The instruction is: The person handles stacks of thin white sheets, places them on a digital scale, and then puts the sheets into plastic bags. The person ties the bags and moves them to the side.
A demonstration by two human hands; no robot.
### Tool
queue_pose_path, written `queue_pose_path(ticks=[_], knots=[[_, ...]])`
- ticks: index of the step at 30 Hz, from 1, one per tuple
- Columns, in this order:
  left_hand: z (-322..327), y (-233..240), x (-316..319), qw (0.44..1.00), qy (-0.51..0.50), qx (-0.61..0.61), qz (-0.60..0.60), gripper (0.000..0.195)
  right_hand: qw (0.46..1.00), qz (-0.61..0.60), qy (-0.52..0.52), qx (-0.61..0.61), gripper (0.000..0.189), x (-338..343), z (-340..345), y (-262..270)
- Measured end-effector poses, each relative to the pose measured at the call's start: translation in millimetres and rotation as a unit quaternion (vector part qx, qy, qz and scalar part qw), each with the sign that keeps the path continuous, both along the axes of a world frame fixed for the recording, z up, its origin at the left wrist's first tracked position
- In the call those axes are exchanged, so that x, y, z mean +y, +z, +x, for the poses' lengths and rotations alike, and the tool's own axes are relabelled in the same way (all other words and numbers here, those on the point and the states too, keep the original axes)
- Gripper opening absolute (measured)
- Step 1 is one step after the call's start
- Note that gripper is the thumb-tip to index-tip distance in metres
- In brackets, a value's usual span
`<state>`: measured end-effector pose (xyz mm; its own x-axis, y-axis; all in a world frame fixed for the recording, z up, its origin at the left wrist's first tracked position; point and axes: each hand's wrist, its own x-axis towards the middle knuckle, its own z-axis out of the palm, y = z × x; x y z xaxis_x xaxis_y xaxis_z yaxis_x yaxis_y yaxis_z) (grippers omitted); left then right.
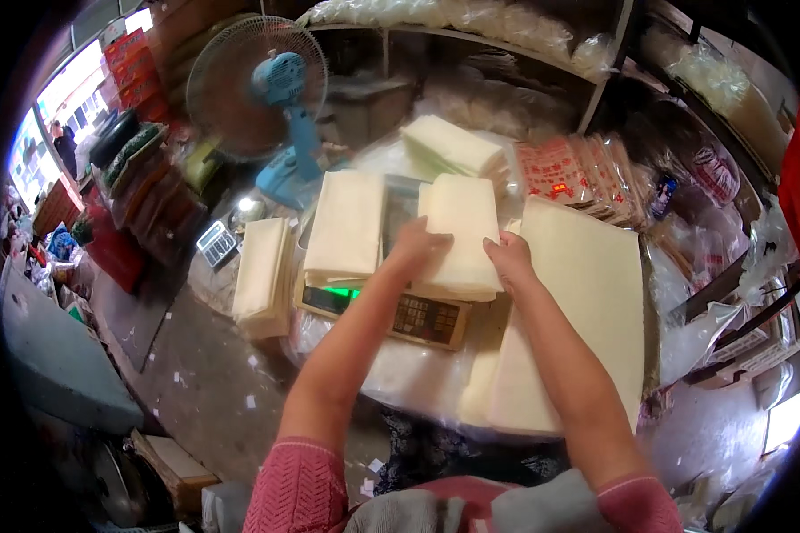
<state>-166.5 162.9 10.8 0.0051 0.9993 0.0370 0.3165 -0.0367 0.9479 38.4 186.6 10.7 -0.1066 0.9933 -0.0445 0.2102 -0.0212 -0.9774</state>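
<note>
My left hand (417, 250) and my right hand (511, 257) grip the two sides of a folded bundle of cream paper sheets (463, 216). Beneath it, partly covered, is a digital weighing scale (433, 318) with a keypad and a lit green display. A second folded cream bundle (344, 223) lies to the left, over the scale. Another bundle (260, 270) rests further left near the table's edge. Under my right forearm spreads a stack of large flat cream sheets (583, 293). Behind the held bundle sits one more folded pile (453, 148).
A blue electric fan (287, 126) stands at the back left, near a calculator (217, 243). Plastic packets with red printing (573, 174) line the back right. Shelving (600, 100) rises behind the table, bearing clear plastic bags (453, 16). Paper scraps (251, 401) litter the floor.
</note>
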Motion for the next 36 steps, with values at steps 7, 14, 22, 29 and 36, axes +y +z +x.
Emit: queue_pose_path(ticks=[7, 14, 22, 29, 36], knots=[[12, 30, -19, 0.958, 0.076, -0.261, -0.088, 0.073, 0.994, 0.063, -0.025, -0.091, 0.050, -10, -3, 24], [-6, 43, -27, 0.959, 0.045, -0.280, -0.002, 0.054, 0.969, -0.020, 0.033, 0.242, 0.042, -19, -25, 48], [-17, 23, -32, 0.976, 0.050, -0.202, -0.057, 0.035, 0.987, -0.029, 0.065, 0.146, 0.039, -8, -28, 2], [-95, 51, -60, 0.804, 0.345, 0.480, 0.062, 0.054, 0.967, 0.187, -0.006, -0.173, 0.050, -63, 22, 53], [-125, 47, -71, 0.829, 0.275, 0.484, -0.054, 0.033, 0.989, 0.016, -0.008, -0.147, 0.046, -152, 110, 51]])
